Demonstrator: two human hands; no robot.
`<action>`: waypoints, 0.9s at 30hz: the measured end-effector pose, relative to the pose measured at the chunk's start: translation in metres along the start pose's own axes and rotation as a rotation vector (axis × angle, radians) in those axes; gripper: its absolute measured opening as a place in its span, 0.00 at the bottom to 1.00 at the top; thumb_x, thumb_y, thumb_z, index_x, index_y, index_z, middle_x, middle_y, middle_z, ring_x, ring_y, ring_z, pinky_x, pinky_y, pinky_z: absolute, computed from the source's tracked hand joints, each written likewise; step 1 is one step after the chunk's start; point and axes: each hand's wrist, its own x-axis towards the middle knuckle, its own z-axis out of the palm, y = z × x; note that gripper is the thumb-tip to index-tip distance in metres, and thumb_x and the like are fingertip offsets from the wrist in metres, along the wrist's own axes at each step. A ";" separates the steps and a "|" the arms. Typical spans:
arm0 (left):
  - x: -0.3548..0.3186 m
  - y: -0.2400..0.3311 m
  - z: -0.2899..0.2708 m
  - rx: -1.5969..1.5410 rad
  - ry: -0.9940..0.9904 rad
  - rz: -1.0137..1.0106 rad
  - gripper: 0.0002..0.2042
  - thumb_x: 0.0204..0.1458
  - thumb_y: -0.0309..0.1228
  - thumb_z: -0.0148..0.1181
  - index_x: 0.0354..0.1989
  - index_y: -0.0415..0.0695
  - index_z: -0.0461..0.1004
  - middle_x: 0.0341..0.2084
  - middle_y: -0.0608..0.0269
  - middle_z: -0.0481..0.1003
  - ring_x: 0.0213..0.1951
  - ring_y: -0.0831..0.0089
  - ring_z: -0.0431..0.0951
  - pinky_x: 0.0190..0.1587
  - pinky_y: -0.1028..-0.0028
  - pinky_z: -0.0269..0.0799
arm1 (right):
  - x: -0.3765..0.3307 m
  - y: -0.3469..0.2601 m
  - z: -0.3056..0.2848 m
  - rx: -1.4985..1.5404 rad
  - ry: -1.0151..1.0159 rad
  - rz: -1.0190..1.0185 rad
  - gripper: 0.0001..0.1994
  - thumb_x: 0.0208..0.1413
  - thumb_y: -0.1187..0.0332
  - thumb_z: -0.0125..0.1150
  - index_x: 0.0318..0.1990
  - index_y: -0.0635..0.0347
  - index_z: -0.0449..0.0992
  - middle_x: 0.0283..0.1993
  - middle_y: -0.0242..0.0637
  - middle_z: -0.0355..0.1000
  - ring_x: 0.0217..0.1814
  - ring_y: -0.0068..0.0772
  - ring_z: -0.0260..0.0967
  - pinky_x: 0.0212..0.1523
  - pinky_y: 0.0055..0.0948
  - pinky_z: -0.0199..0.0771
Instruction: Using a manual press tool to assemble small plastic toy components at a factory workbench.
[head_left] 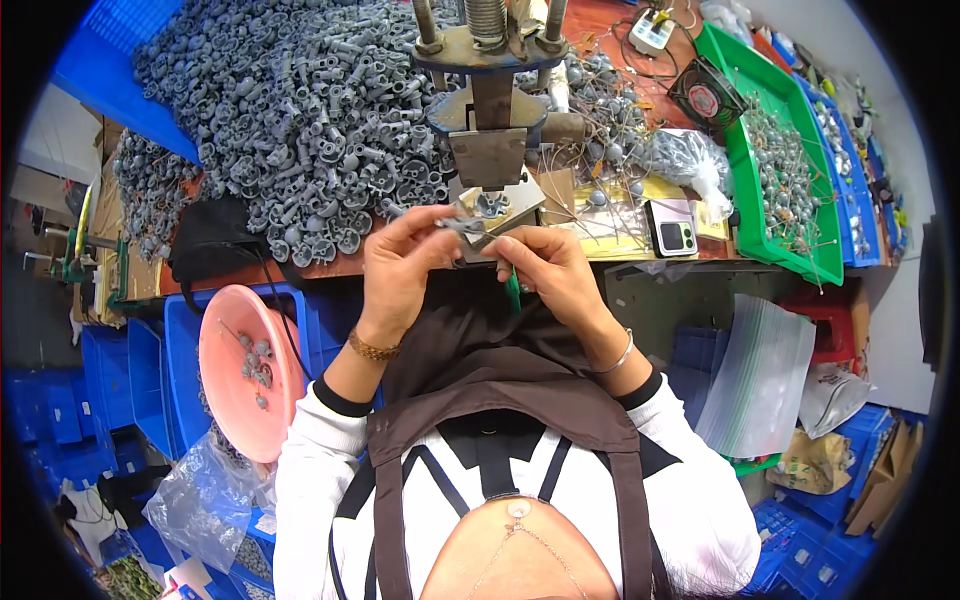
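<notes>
My left hand point(405, 262) pinches a small grey plastic fitting point(462, 225) between thumb and fingertips, at the front edge of the bench. Close beside it, my right hand point(550, 268) is closed on a slim green piece point(513, 291) that hangs below the fingers; its kind cannot be made out. Both hands are just in front of a bench press point(487, 150). Under the press head, a metal fixture point(520, 200) holds a grey cup-shaped part point(491, 205). My fingertips partly hide the held fitting.
A big heap of grey fittings point(300, 120) covers the bench's left. At right are wired grey parts point(615, 150), a phone point(674, 228), a small fan point(706, 92) and a green tray point(830, 225). A pink basin point(225, 400) sits below the bench's left edge.
</notes>
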 end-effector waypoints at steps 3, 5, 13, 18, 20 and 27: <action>0.000 0.001 -0.002 -0.240 0.033 -0.124 0.10 0.53 0.22 0.58 0.43 0.39 0.76 0.30 0.68 0.77 0.31 0.82 0.74 0.35 0.84 0.69 | -0.002 0.007 0.001 -0.024 -0.014 -0.124 0.10 0.61 0.68 0.53 0.39 0.66 0.78 0.24 0.25 0.70 0.24 0.11 0.61 0.24 0.13 0.58; -0.003 -0.006 0.001 0.013 -0.010 -0.053 0.10 0.52 0.20 0.58 0.43 0.38 0.77 0.34 0.66 0.77 0.34 0.82 0.74 0.37 0.84 0.69 | -0.001 0.010 0.001 -0.079 -0.021 -0.183 0.10 0.62 0.68 0.53 0.40 0.65 0.77 0.25 0.26 0.70 0.24 0.10 0.61 0.24 0.12 0.57; -0.006 -0.004 0.006 0.135 0.037 0.167 0.13 0.53 0.16 0.54 0.47 0.37 0.75 0.43 0.54 0.77 0.41 0.76 0.75 0.45 0.78 0.71 | -0.001 0.009 -0.013 0.343 -0.376 0.190 0.12 0.62 0.65 0.50 0.35 0.65 0.74 0.19 0.23 0.61 0.19 0.11 0.49 0.21 0.14 0.46; -0.004 -0.003 0.007 0.351 -0.224 0.362 0.11 0.51 0.17 0.57 0.44 0.37 0.77 0.43 0.51 0.76 0.46 0.68 0.75 0.48 0.73 0.70 | 0.004 0.010 -0.009 0.503 -0.364 0.260 0.11 0.62 0.64 0.51 0.36 0.64 0.73 0.21 0.24 0.61 0.18 0.11 0.46 0.19 0.15 0.45; -0.007 -0.003 0.009 0.547 -0.146 0.409 0.10 0.50 0.17 0.58 0.41 0.37 0.77 0.43 0.51 0.76 0.47 0.66 0.74 0.51 0.71 0.68 | 0.002 0.005 -0.006 0.527 -0.288 0.350 0.10 0.62 0.63 0.52 0.38 0.62 0.72 0.23 0.26 0.64 0.18 0.11 0.51 0.18 0.14 0.50; -0.008 -0.008 -0.007 0.312 0.284 0.395 0.11 0.57 0.20 0.51 0.46 0.34 0.74 0.44 0.57 0.76 0.47 0.71 0.74 0.53 0.74 0.67 | 0.012 0.030 -0.012 0.132 0.193 -0.060 0.05 0.60 0.71 0.54 0.41 0.62 0.70 0.28 0.27 0.69 0.28 0.16 0.66 0.31 0.16 0.66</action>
